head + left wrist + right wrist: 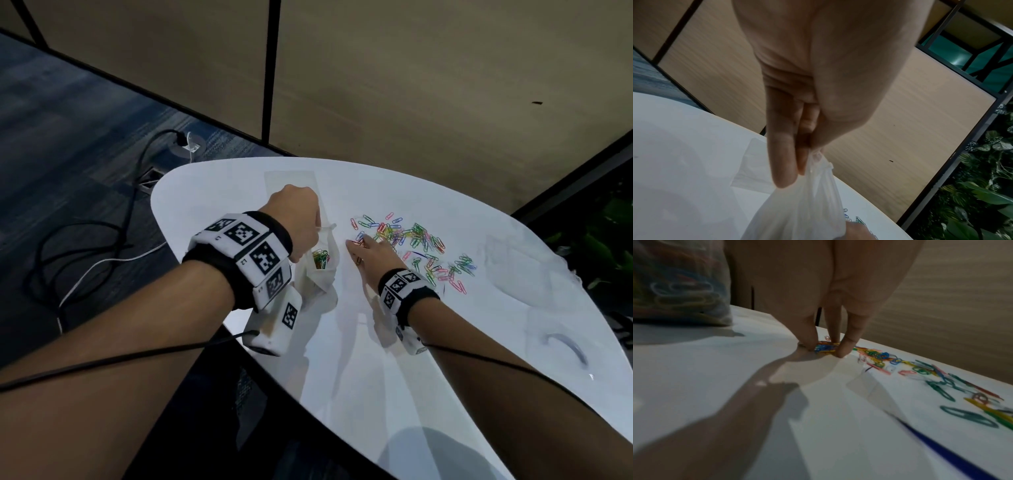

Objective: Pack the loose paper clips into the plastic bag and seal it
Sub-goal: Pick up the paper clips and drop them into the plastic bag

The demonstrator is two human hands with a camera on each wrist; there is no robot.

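Plastic bag [317, 270] sits on the white counter [428, 359] at 9 o'clock of the paper clips [416, 245]. It's thin and floppy, so hold it by the rim. Left hand [296, 219] fingers [782, 162] pinch the rim. Clips are light and slidey, approx. 100, too many to count; some are in the bag. Right hand [371, 255] fingers [844, 347] are closed on a small bunch. 1 bag, 2 hands.

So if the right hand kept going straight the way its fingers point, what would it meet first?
The right hand already has its fingertips down among the near edge of the loose paper clips on the table. Going on, it would probably push into more of that pile.
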